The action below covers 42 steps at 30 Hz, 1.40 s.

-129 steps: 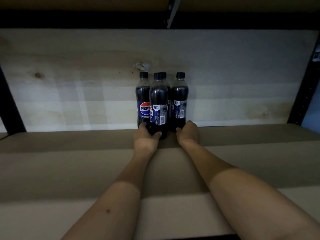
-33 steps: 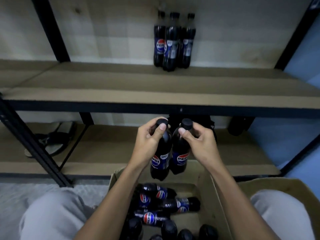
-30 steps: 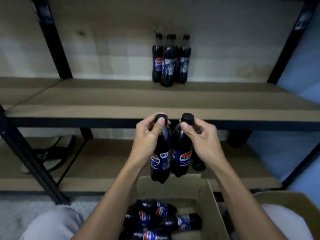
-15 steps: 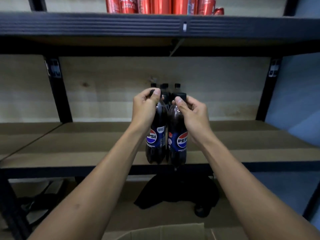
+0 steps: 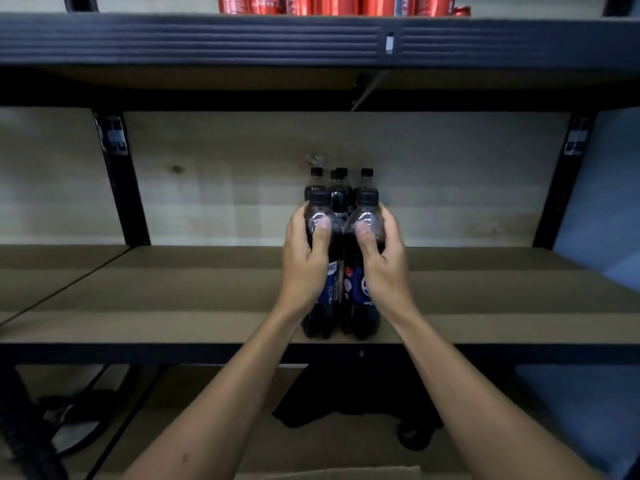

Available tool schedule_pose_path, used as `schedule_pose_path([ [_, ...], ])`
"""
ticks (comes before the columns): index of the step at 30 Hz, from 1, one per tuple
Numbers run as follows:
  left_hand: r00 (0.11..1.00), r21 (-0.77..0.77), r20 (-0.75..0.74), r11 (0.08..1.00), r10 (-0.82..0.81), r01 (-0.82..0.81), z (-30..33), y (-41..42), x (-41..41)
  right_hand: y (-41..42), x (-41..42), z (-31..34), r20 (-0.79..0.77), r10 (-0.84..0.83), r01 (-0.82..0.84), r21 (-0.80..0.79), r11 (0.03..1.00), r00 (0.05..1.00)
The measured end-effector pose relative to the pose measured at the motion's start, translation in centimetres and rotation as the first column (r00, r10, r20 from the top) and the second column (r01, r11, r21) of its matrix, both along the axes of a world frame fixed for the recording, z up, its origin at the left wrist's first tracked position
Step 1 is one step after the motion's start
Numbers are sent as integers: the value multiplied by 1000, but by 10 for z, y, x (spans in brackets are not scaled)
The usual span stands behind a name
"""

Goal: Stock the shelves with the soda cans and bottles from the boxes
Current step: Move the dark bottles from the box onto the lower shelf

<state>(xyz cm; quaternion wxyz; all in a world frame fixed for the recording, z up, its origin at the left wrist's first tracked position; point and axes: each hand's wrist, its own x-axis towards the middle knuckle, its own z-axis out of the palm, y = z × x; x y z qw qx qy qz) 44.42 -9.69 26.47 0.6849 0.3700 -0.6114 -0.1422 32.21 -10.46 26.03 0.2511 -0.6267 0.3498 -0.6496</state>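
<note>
Two dark Pepsi bottles stand upright side by side near the front edge of the middle shelf (image 5: 173, 306). My left hand (image 5: 304, 261) grips the left bottle (image 5: 323, 306) around its upper body. My right hand (image 5: 384, 265) grips the right bottle (image 5: 360, 317) the same way. Behind them, against the wooden back wall, stands a tight group of several Pepsi bottles (image 5: 341, 188), partly hidden by the two in front.
Red soda cans (image 5: 329, 3) line the top shelf above a black beam (image 5: 207, 39). Black uprights (image 5: 121, 181) flank the bay. On the lower shelf lie a dark cloth (image 5: 346, 400) and a sandal (image 5: 72, 420). A cardboard box edge (image 5: 332, 474) shows at the bottom.
Both hands lifted the two bottles from the box up to the middle shelf, and the bottles now stand on its front edge. My grips slid down from the caps to the bottle shoulders.
</note>
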Motion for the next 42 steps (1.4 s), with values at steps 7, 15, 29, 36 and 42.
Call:
schedule_pose_path([
  [7,987,98,97,988,-130,120,-78,9,13,12,-16,-58,-91,128,-125,35,992,988],
  [15,984,258,171,962,42,-86,-77,-39,21,-34,-20,-69,-160,-137,148,58,987,978],
  [29,937,300,202,893,284,-335,-78,-182,38,-186,-15,-80,-191,-274,320,281,905,942],
  [36,956,374,109,879,274,-295,-79,-234,43,-254,-6,-88,-234,-256,325,334,885,938],
  [42,955,368,93,882,282,-296,-79,-239,48,-267,-9,-92,-312,-314,410,316,855,896],
])
